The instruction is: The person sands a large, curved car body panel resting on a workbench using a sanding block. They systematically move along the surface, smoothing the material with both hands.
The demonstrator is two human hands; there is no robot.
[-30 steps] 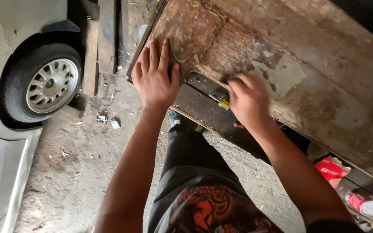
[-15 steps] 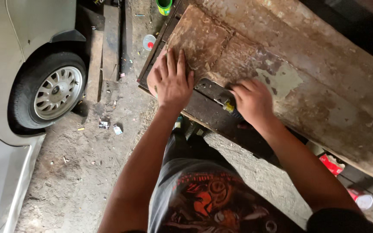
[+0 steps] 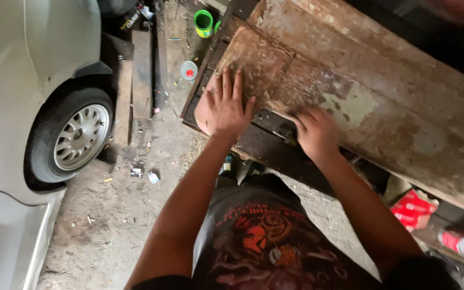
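Observation:
My left hand (image 3: 224,104) lies flat, fingers spread, on the near corner of a large rusty, paint-flaked metal panel (image 3: 382,91). The panel rests on a dark metal frame (image 3: 267,147). At the panel's lower edge, my right hand (image 3: 316,133) is curled around a small tool with a yellow part, mostly hidden under the fingers. What kind of tool it is I cannot tell. My dark printed shirt fills the bottom of the view.
A white car with its wheel (image 3: 79,137) stands at the left. Wooden planks (image 3: 142,70) lie on the dirt floor beside it. A green cup (image 3: 203,23) and a small can (image 3: 189,70) sit near the frame's far end. A red packet (image 3: 414,208) and a spray can (image 3: 460,241) lie right.
The view has shifted, so the panel and hands sit lower and more central. My left hand stays flat on the panel. My right hand has closed more over the small tool.

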